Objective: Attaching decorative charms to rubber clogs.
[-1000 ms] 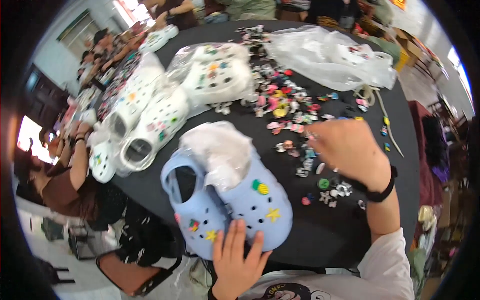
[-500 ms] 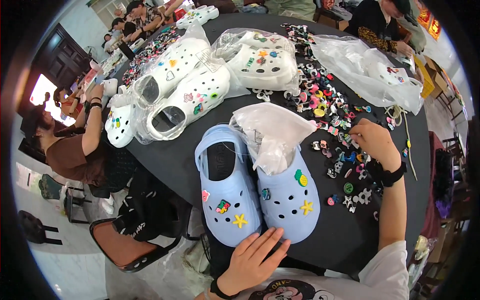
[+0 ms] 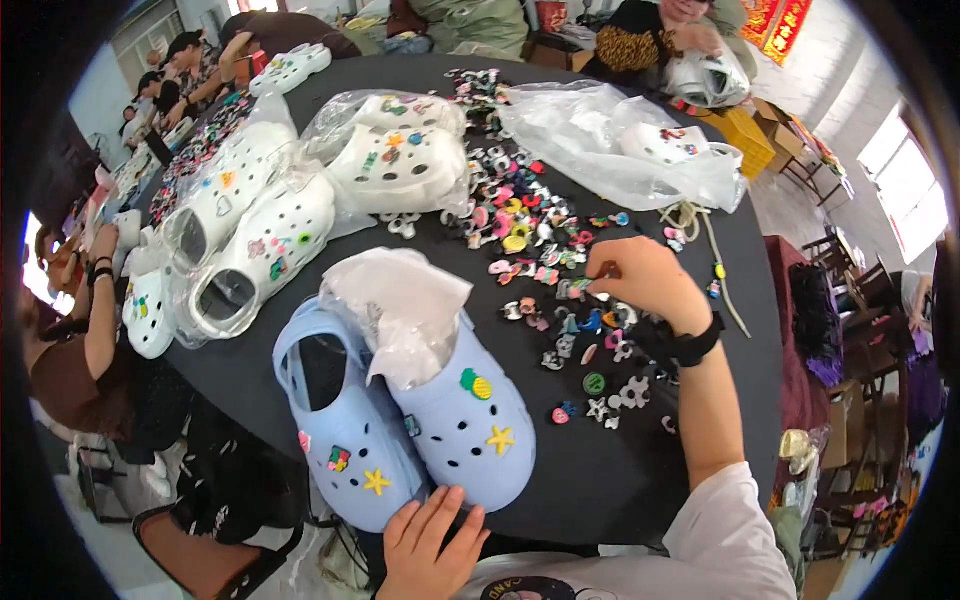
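Observation:
A pair of light blue clogs stands side by side at the table's near edge, toes toward me. The left clog (image 3: 368,450) carries a yellow starfish charm (image 3: 376,482) and smaller charms. On the right clog (image 3: 470,400) are a pineapple charm (image 3: 476,384) and another yellow starfish; crumpled white wrapping (image 3: 405,310) fills its opening. My left hand (image 3: 435,545) lies with fingers stretched against the toes. Over the loose shoe charms (image 3: 520,215), my right hand (image 3: 650,285) is bent, thumb and forefinger pinched at a small charm I cannot make out.
White clogs in clear plastic bags (image 3: 270,235) lie at the far left, with another bagged pair (image 3: 395,165) behind. A bagged white clog (image 3: 665,145) and a cord (image 3: 735,290) lie far right. Other people sit round the black table (image 3: 590,490). A chair (image 3: 215,560) stands lower left.
The view has turned to the right, so everything sits further left in it. My right hand stays at the charms with its fingers more curled. My left hand remains on the clog toes.

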{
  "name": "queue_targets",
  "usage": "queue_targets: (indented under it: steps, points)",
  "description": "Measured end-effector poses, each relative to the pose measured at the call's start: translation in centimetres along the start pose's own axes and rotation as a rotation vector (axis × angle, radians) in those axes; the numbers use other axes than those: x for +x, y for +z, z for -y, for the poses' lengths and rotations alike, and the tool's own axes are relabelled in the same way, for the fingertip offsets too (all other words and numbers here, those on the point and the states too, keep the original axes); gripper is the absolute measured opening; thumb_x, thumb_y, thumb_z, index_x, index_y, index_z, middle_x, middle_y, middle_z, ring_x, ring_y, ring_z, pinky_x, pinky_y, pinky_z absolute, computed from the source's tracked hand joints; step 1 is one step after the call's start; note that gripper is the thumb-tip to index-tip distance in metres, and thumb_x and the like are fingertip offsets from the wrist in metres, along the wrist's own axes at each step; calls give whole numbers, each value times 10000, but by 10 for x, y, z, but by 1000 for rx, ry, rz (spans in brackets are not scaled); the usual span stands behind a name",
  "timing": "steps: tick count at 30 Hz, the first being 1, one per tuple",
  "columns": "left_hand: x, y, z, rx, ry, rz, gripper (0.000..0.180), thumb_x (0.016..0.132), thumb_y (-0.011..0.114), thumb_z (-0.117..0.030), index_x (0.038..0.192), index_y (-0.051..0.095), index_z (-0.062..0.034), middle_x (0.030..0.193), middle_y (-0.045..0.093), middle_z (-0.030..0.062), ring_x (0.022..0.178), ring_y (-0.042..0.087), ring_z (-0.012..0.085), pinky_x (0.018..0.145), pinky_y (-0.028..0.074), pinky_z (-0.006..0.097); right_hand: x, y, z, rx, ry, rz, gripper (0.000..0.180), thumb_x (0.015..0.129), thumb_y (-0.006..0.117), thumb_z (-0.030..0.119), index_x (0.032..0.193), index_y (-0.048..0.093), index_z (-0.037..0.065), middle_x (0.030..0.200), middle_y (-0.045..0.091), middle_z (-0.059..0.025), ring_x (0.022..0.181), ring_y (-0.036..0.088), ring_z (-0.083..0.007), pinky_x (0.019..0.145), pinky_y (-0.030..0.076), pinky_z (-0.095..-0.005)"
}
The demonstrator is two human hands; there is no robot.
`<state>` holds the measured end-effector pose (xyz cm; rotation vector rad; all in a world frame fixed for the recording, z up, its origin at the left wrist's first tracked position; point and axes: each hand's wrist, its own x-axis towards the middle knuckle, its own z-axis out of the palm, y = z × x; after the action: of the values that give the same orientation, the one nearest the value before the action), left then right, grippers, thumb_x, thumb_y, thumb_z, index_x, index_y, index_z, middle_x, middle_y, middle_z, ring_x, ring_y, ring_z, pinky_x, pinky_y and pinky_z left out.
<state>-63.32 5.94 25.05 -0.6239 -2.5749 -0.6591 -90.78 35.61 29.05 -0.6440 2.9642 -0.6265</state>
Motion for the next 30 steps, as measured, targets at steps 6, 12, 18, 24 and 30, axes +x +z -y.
queue_targets:
  steps: [6, 12, 18, 24, 30]
  points:
    - [-5, -6, -4, 73, -74, 153, 411, 798, 758, -243, 1173, 649, -115, 1327, 576, 162, 1186, 579, 293, 1057, 328, 442, -2, -14, 19, 229, -60, -57, 167, 756, 748, 108, 841, 626, 32, 751, 660, -49, 668, 638, -181, 614, 481, -309]
    - [-5, -8, -3, 68, -74, 142, 418, 803, 753, -236, 1188, 643, -117, 1338, 571, 162, 1190, 579, 289, 1057, 333, 439, -17, -30, 47, 570, -60, -13, 152, 786, 730, 36, 853, 595, 12, 875, 658, 11, 706, 565, -30, 602, 446, -213]
    - [-4, -8, -4, 58, -69, 132, 424, 802, 754, -235, 1194, 640, -121, 1336, 574, 155, 1187, 584, 282, 1056, 335, 430, -33, -28, 95, 654, -321, 227, 338, 809, 690, 0, 1143, 688, 48, 961, 727, -56, 679, 629, -62, 619, 507, -215]
    - [-4, -10, -4, 73, -79, 136, 417, 803, 754, -244, 1188, 648, -127, 1332, 579, 138, 1183, 589, 266, 1054, 338, 419, -41, -4, 127, 684, -234, 495, 307, 813, 757, 92, 1117, 712, 72, 818, 711, -70, 675, 660, -118, 628, 524, -257]
    - [-2, -9, -3, 72, -65, 136, 409, 804, 752, -250, 1185, 656, -136, 1332, 581, 126, 1181, 590, 254, 1056, 339, 408, -38, 27, 131, 645, -412, 288, 293, 778, 804, 112, 1061, 736, 78, 837, 648, -29, 676, 596, -91, 568, 460, -241]
